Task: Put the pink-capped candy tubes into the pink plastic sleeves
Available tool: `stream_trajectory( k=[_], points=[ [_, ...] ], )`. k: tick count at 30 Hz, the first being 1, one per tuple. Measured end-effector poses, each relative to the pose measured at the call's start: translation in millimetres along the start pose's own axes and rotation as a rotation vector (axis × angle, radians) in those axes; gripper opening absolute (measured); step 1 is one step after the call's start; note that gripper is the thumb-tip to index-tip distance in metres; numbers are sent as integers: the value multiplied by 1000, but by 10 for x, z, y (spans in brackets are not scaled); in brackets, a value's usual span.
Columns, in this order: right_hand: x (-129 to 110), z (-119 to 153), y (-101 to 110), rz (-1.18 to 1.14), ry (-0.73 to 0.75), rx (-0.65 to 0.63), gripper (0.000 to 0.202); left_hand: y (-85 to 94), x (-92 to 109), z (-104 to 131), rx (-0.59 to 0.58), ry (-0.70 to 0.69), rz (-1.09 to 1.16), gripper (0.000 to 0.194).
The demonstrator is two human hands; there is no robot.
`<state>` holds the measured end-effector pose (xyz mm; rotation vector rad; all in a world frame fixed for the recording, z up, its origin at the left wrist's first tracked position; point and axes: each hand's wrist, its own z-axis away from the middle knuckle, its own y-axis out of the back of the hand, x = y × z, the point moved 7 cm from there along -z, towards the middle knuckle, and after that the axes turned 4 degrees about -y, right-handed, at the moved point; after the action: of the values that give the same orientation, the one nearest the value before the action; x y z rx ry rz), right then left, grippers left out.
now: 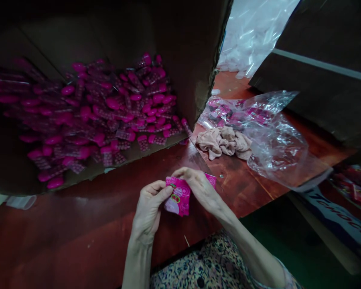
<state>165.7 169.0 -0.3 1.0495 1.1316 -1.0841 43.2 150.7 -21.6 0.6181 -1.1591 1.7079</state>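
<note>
Between my two hands, over the front of the table, is a small pink printed packet with pale and green markings. My left hand pinches its left edge, thumb on the near face. At its upper edge my right hand bends over it with fingers closed on the packet; the fingertips are partly hidden. Another piece of pink printed wrapping shows behind my right wrist; I cannot tell whether it is joined to the packet.
A cardboard box on its side holds many pink-capped clear tubes. To the right lie a crumpled cloth and a clear plastic bag with pink pieces. Another carton stands at right. The red table's edge runs past my body.
</note>
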Motion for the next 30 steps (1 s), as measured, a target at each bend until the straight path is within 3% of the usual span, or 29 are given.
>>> stream_trajectory(
  k=[4, 7, 12, 17, 21, 23, 27, 30],
  points=[
    [110, 124, 11, -59, -85, 133, 40, 154, -11, -12, 278, -117, 170, 17],
    [168, 231, -96, -45, -124, 186, 32, 162, -69, 1, 348, -158, 236, 18],
    [181, 270, -129, -46, -127, 187, 20, 106, -67, 34, 232, -147, 186, 23],
    [39, 235, -75, 272, -22, 11, 14, 201, 130, 8, 150, -209, -187, 28],
    [21, 199, -84, 397, -3, -75, 9, 188, 106, -56, 118, -192, -406, 19],
    [55, 172, -75, 344, -49, -64, 9, 221, 74, -64, 208, -222, -336, 20],
    [92, 172, -66, 220, -88, 93, 28, 326, 13, -26, 436, -314, -152, 24],
    [119, 217, -168, 212, -85, 199, 35, 340, -7, 8, 513, -350, -125, 24]
  ],
)
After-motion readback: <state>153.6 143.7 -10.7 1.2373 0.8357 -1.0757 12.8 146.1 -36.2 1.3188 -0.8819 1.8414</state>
